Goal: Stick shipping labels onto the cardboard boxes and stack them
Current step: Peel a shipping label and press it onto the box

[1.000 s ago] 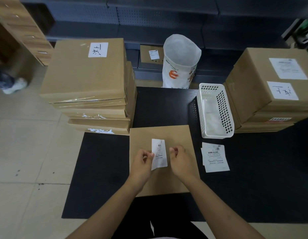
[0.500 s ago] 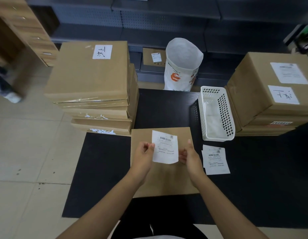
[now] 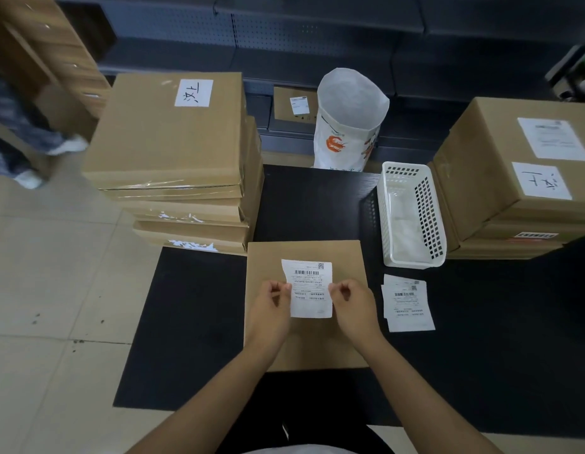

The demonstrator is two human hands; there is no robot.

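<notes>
Progress: label (image 3: 309,287) not yet stuck, pinched at its side edges by left hand (image 3: 271,309) and right hand (image 3: 353,306) over the flat box (image 3: 304,339) on the near counter (image 3: 481,355) | left: spare labels (image 3: 407,303), stacking | writing: barcodes only; left stack (image 3: 173,152) and right stack (image 3: 513,178) notes handwritten, unreadable.

- Left hand (image 3: 270,309), lower centre of frame, fingers curled, pinching with thumb and fingertips.
- Right hand (image 3: 353,306), just right of it, pinching likewise.
- Both bare forearms rise from the bottom edge.
</notes>
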